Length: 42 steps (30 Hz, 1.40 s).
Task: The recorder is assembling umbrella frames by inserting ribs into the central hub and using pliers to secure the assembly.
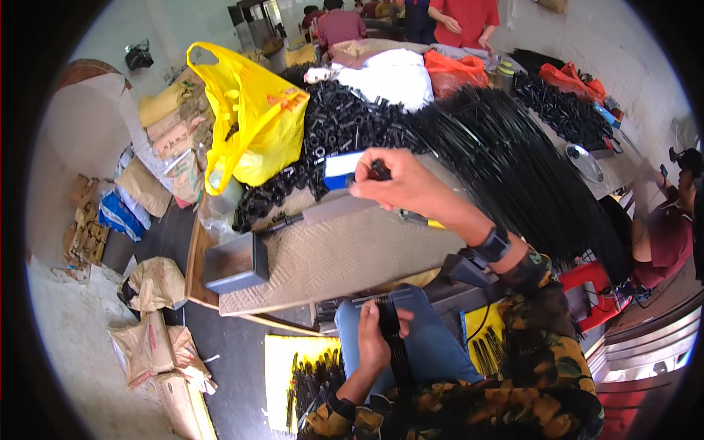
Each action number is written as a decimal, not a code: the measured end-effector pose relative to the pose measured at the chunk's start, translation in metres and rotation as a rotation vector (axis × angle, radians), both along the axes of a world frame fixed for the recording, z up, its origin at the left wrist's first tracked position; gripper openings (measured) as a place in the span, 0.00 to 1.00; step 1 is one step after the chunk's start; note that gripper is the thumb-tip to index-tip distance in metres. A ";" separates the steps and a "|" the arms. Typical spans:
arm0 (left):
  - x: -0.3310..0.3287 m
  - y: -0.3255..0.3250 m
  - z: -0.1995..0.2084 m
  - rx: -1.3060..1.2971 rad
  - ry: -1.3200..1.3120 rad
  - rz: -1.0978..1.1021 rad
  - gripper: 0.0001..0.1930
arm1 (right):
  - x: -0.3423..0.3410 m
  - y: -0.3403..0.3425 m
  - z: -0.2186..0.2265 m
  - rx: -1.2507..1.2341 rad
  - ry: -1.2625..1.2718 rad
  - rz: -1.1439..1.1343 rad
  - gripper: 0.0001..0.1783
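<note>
My right hand is raised over the table, its fingers pinched on a small black part like those in the pile behind. Low over my lap, my left hand is closed round a bundle of thin black rods. Just beyond my right fingers lies a small blue and white box. A flat grey blade-like tool with a dark handle rests on the table's patterned cover, below the right hand. The heap of small black parts spreads behind it.
A yellow plastic bag and an open grey box stand at the table's left. Long black rods cover its right side. White cloth and a red bag lie farther back. Other people sit or stand behind and at right.
</note>
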<state>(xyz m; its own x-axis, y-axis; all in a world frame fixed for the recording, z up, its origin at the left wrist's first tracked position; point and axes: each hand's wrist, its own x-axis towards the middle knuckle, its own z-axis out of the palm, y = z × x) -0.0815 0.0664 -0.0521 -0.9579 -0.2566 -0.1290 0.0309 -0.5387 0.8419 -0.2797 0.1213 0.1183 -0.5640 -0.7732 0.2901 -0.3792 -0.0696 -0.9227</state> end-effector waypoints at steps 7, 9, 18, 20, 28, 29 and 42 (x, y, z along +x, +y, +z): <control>-0.004 0.005 0.016 0.076 -0.010 -0.006 0.11 | 0.038 0.055 -0.050 0.219 -0.241 0.175 0.08; -0.009 0.005 0.012 0.084 0.008 -0.013 0.12 | 0.038 0.056 -0.072 0.258 -0.211 0.131 0.09; 0.003 0.016 0.016 0.061 0.070 0.083 0.08 | 0.036 0.048 -0.110 0.114 -0.397 0.128 0.13; 0.008 0.019 0.018 0.048 0.069 0.084 0.08 | 0.039 0.043 -0.104 0.125 -0.418 0.147 0.12; 0.013 0.026 0.017 0.125 0.148 0.078 0.07 | 0.014 -0.015 -0.098 -0.180 -0.378 0.042 0.12; 0.014 0.024 0.016 0.096 0.149 0.084 0.07 | 0.017 -0.014 -0.098 -0.175 -0.388 0.043 0.12; 0.011 0.026 0.025 0.096 0.150 0.007 0.14 | 0.049 0.046 -0.111 0.085 -0.439 0.176 0.09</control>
<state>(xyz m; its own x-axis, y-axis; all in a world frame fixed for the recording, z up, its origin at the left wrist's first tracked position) -0.0707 0.0927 -0.0270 -0.9664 -0.2568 -0.0090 0.1564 -0.6159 0.7722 -0.2302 0.1675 0.0074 -0.4773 -0.8786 -0.0144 0.0583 -0.0153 -0.9982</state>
